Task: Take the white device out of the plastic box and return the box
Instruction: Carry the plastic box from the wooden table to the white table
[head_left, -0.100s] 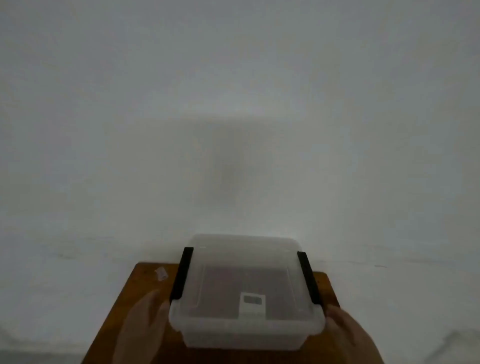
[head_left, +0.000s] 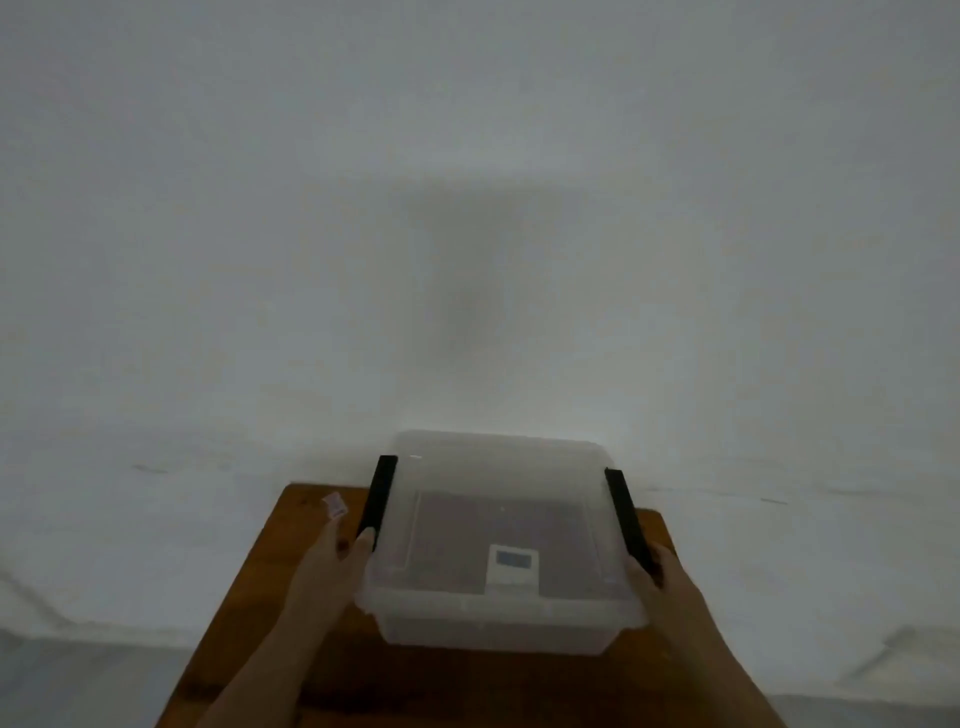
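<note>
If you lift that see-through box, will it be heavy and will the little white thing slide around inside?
Probably light: the plastic box looks thin-walled and holds only the white device. The device lies loose on the floor, so it may slide if the box tilts. The left hand and right hand at the black latches should keep it level.

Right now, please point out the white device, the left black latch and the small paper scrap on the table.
white device (head_left: 512, 566): head view, on its front face below the screen.
left black latch (head_left: 379, 499): head view, middle of the strip.
paper scrap (head_left: 335, 504): head view, its centre.
</note>
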